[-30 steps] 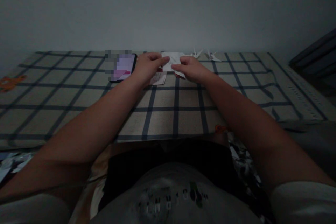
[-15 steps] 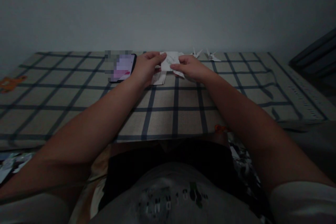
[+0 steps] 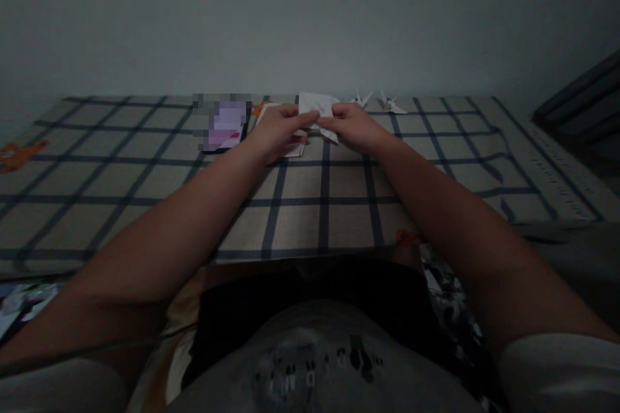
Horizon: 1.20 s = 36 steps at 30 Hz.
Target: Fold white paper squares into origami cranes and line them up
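Observation:
Both my hands meet over the far middle of a checked cloth (image 3: 320, 206). My left hand (image 3: 278, 132) and my right hand (image 3: 356, 126) pinch a folded white paper (image 3: 317, 104) between their fingertips, holding it a little above the cloth. Under my left hand lies another flat sheet of paper (image 3: 294, 150). Two small white folded paper cranes (image 3: 361, 100) stand just right of my hands, near the wall.
A lit phone (image 3: 225, 126) lies left of my left hand. An orange shape (image 3: 17, 153) sits at the cloth's far left edge. A plain wall runs behind the cloth, and dark furniture (image 3: 581, 110) stands at the right.
My left fingertips have slid right to meet my right fingers on the white paper, and the paper is raised slightly. An orange-edged sheet now shows behind my left hand.

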Available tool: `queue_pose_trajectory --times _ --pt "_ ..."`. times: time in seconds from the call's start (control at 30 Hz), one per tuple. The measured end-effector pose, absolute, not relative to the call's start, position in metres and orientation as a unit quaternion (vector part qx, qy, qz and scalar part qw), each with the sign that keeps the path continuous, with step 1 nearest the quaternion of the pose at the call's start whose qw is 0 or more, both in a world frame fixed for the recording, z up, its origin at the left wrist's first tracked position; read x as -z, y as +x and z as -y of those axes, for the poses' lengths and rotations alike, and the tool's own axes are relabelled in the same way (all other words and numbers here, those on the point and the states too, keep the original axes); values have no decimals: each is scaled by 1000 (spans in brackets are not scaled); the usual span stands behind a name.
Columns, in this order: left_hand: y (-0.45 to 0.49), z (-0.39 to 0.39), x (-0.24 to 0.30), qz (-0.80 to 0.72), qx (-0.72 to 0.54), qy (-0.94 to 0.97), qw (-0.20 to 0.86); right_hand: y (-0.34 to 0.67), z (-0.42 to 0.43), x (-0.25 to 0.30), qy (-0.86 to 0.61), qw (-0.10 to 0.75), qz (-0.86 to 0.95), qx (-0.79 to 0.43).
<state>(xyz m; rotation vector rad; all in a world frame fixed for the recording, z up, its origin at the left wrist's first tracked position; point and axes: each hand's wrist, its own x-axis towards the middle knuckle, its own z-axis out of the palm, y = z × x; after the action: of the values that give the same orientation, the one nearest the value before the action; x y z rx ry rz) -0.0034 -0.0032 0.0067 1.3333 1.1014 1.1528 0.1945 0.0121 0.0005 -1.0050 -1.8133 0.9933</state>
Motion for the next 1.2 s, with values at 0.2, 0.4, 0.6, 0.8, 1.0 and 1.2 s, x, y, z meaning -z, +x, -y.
queue_pose_trajectory --times 0.2,0.4,0.6,0.8,1.0,1.2 --pt "-8 4 -8 -467 -505 572 447 194 -11 0 -385 376 732 -419" --pt "-4 4 -9 -476 -485 566 467 193 -18 4 -383 418 698 -439" --pt "-2 7 -12 -457 -477 560 499 192 -22 8 -359 435 679 -469" --pt "-7 -1 -5 -462 -456 577 496 191 -20 4 -372 431 655 -496" --pt "-4 0 -2 -480 -453 563 497 193 -19 2 -378 444 654 -482" --pt "-3 6 -13 -481 -490 538 489 192 -18 3 -370 444 660 -480"
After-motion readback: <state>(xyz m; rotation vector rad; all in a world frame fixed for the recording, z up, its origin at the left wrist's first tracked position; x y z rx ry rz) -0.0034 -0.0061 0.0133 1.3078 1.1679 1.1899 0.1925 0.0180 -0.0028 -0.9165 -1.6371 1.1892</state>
